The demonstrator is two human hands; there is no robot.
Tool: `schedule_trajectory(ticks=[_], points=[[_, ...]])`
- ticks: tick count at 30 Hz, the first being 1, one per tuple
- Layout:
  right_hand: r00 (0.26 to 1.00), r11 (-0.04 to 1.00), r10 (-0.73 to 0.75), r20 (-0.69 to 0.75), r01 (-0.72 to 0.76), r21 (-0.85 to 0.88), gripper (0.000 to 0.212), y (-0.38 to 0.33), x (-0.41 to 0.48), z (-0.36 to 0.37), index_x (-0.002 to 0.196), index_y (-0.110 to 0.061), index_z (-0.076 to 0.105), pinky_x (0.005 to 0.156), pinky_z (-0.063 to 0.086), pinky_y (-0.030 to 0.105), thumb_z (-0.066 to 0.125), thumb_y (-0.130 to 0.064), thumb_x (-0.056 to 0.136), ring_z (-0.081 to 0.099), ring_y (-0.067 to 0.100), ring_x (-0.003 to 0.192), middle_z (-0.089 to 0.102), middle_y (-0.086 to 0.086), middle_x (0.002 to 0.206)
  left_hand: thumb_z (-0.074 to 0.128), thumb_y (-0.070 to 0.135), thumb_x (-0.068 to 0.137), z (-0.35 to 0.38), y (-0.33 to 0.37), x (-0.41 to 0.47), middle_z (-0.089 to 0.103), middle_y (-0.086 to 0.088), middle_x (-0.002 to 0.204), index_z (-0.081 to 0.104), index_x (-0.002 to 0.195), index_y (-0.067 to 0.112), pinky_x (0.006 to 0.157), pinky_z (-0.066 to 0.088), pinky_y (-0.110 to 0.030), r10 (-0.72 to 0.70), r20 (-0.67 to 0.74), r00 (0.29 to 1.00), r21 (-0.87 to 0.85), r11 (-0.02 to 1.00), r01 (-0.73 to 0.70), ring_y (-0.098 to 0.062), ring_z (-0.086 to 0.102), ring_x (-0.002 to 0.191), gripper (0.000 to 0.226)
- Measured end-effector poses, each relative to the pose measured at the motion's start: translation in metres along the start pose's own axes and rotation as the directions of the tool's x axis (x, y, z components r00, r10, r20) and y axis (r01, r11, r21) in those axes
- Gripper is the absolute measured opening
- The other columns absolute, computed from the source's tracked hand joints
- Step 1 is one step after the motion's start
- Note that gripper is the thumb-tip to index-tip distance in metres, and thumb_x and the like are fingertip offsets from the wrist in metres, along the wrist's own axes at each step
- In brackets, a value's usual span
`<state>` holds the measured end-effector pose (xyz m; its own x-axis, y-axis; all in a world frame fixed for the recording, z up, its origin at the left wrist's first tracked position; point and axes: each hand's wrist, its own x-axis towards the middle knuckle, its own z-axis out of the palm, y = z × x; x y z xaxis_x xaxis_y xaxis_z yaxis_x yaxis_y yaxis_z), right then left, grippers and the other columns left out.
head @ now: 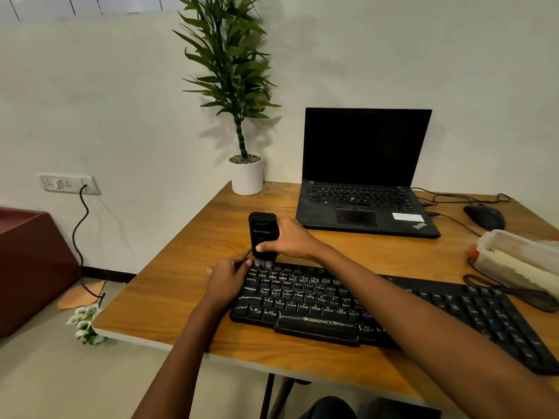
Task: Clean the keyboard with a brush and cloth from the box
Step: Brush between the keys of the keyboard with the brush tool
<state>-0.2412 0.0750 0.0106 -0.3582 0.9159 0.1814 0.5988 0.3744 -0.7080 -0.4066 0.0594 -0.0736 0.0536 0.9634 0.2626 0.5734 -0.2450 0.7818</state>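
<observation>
Head view, and the right hand [290, 240] is wrapped round a black cleaning brush [262, 234], fingers gripping its body. It's held upright, bristles down on the far-left corner keys of the black Zebronics keyboard [302, 300]. The left hand [227, 276] lies at that same corner, fingers stretched out and resting on the keys just beside the bristles, gripping nothing.

By my reading the brushing has barely begun. The tool sits at the very first corner, and the whole run of keys out to the number pad on the right lies ahead. The cloth pass is not yet done. No cloth shows out on the surface [187, 267], and whether one sits in the clear plastic box [520, 261] at the right I cannot tell.

Now the room to move. The keyboard lies near the front edge of the surface, its left end near the left edge, so dust swept that way would likely drop to the floor. Behind the brush there's open wood up to the laptop [363, 176] and the potted plant [246, 173]. The lane rightward along the keys is open, but the box and a coil of black cable [514, 294] crowd the far end, with the mouse [484, 217] beyond.
</observation>
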Motion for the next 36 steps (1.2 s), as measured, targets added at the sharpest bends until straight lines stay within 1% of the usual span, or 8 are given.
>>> schedule_trajectory(ticks=[4, 15, 17, 20, 25, 31, 34, 36], points=[[1.0, 0.999, 0.012, -0.023, -0.011, 0.035, 0.031, -0.001, 0.004, 0.0, 0.094, -0.014, 0.055, 0.074, 0.05, 0.033, 0.077, -0.019, 0.072, 0.059, 0.02, 0.087, 0.061, 0.005, 0.09, 0.051, 0.028, 0.096, -0.001, -0.003, 0.0, 0.069, 0.007, 0.105, 0.048, 0.128, 0.036, 0.101, 0.038, -0.053, -0.013, -0.002, 1.0, -0.048, 0.999, 0.013, -0.018, 0.062, 0.105, 0.033], [0.997, 1.0, -0.009, -0.074, 0.01, 0.005, 0.041, 0.005, 0.002, 0.002, 0.109, -0.01, 0.057, 0.085, 0.05, 0.035, 0.075, -0.018, 0.074, 0.058, 0.021, 0.097, 0.063, 0.008, 0.103, 0.05, 0.024, 0.096, 0.001, -0.004, 0.002, 0.07, 0.01, 0.104, 0.026, 0.146, 0.022, 0.107, 0.03, -0.056, -0.08, 0.037, 0.996, -0.057, 0.995, 0.082, -0.022, 0.054, 0.121, 0.056], [1.0, 0.996, -0.008, 0.001, 0.008, 0.094, 0.045, 0.002, -0.001, 0.004, 0.113, -0.011, 0.056, 0.089, 0.048, 0.032, 0.077, -0.016, 0.073, 0.058, 0.02, 0.101, 0.063, 0.007, 0.106, 0.05, 0.022, 0.096, 0.001, -0.005, 0.003, 0.07, 0.015, 0.091, 0.022, 0.147, 0.023, 0.103, 0.035, -0.057, -0.063, 0.041, 0.997, -0.06, 0.996, 0.066, -0.025, 0.061, 0.109, 0.058], [0.983, 0.997, 0.015, 0.182, -0.028, 0.069, 0.05, 0.005, -0.007, -0.01, 0.117, -0.009, 0.051, 0.083, 0.049, 0.023, 0.076, -0.01, 0.073, 0.056, 0.017, 0.097, 0.059, 0.002, 0.102, 0.05, 0.022, 0.096, 0.001, -0.007, 0.003, 0.067, 0.01, 0.104, 0.02, 0.148, 0.021, 0.107, 0.033, -0.053, -0.039, 0.054, 0.998, -0.036, 0.998, 0.041, -0.02, 0.057, 0.115, 0.06], [0.908, 0.992, 0.129, 0.399, -0.114, -0.06, 0.046, 0.002, -0.009, -0.061, 0.106, -0.019, 0.046, 0.08, 0.056, 0.044, 0.073, -0.001, 0.073, 0.06, 0.023, 0.093, 0.057, -0.003, 0.094, 0.049, 0.02, 0.097, 0.001, -0.003, 0.0, 0.061, 0.01, 0.116, 0.016, 0.148, 0.021, 0.112, 0.025, -0.052, -0.044, 0.04, 0.998, -0.039, 0.998, 0.046, -0.02, 0.05, 0.122, 0.061], [0.986, 0.991, 0.018, 0.164, -0.039, 0.127, 0.043, -0.011, 0.0, -0.013, 0.106, -0.019, 0.049, 0.079, 0.056, 0.037, 0.077, -0.013, 0.073, 0.06, 0.02, 0.094, 0.058, -0.006, 0.091, 0.049, 0.022, 0.097, 0.0, -0.002, 0.0, 0.06, 0.014, 0.114, 0.017, 0.149, 0.022, 0.112, 0.024, -0.051, -0.016, 0.018, 1.0, 0.021, 1.0, 0.016, -0.014, 0.051, 0.119, 0.06], [0.975, 0.987, 0.058, 0.213, -0.089, 0.136, 0.049, 0.0, -0.005, -0.008, 0.115, -0.007, 0.047, 0.078, 0.057, 0.038, 0.075, -0.007, 0.074, 0.06, 0.024, 0.096, 0.058, 0.005, 0.1, 0.048, 0.022, 0.097, 0.0, -0.003, 0.0, 0.06, 0.02, 0.106, 0.014, 0.148, 0.026, 0.11, 0.029, -0.052, -0.012, 0.04, 0.999, 0.006, 1.0, 0.012, -0.018, 0.054, 0.118, 0.061], [0.958, 0.993, 0.065, 0.28, -0.09, 0.075, 0.05, 0.007, -0.012, -0.026, 0.116, -0.004, 0.046, 0.074, 0.056, 0.032, 0.073, -0.003, 0.074, 0.06, 0.023, 0.093, 0.058, 0.006, 0.1, 0.048, 0.021, 0.098, 0.0, 0.0, 0.0, 0.063, 0.005, 0.118, 0.015, 0.148, 0.022, 0.113, 0.024, -0.049, -0.018, 0.021, 1.0, 0.015, 1.0, 0.018, -0.019, 0.051, 0.121, 0.061]])
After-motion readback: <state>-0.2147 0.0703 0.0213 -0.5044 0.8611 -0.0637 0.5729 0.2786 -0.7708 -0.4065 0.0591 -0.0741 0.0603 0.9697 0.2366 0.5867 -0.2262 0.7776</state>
